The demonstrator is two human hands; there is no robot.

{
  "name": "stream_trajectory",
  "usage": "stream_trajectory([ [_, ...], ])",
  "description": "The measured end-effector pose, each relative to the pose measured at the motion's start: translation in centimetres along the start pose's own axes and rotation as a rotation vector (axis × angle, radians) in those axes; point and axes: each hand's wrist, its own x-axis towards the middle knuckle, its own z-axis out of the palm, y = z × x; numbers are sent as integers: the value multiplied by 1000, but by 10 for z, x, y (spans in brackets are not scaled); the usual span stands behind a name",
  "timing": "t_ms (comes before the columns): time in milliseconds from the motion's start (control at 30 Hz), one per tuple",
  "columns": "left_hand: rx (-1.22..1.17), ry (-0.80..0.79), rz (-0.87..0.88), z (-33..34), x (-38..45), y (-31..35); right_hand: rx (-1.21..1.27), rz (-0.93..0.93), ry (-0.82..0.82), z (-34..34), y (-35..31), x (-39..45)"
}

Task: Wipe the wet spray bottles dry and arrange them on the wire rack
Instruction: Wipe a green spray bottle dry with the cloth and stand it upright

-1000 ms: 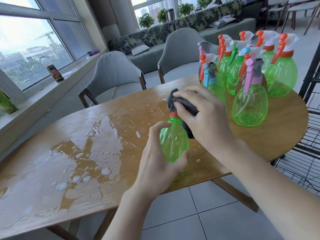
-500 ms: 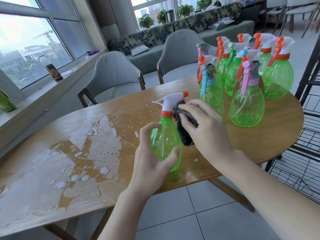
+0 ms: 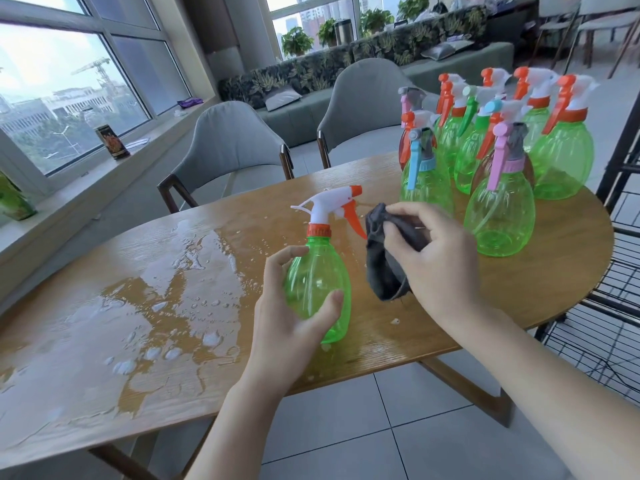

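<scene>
In the middle of the frame the left hand (image 3: 294, 317) grips a green spray bottle (image 3: 317, 289) by its belly, thumb on the near side and fingers curled round the far side. The bottle is clear green plastic, egg-shaped, with an orange collar, a white spray head and an orange trigger and nozzle tip pointing to the right; it looks empty and stands upright, or nearly so, at the near edge of the wooden table (image 3: 519, 285); whether its base touches the wood I cannot tell. Just to its right, the right hand (image 3: 436, 261) pinches a dark grey cloth (image 3: 384, 268), fingers curled over the bunched fabric, the loose end hanging down. The cloth sits close beside the trigger, apart from the bottle's body.

At the upper right of the frame a cluster of spray bottles (image 3: 498, 216) stands upright on the table, mostly clear green and seemingly empty, with orange, pink, blue and green triggers; at least one darker brownish bottle is among them. Water pools and droplets (image 3: 166, 306) cover the table's left half. The black wire rack (image 3: 620, 327) runs down the right edge of the frame.
</scene>
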Motion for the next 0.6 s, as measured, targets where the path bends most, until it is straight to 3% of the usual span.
stream_trajectory([
  [100,36,-20,42,1,-1,0,266,233,51,5,-7,7],
  [267,81,-49,79,4,-1,-2,357,361,-20,22,-14,8],
  [600,113,-23,138,-2,-3,-4,-18,18,-292,20,-18,-1],
])
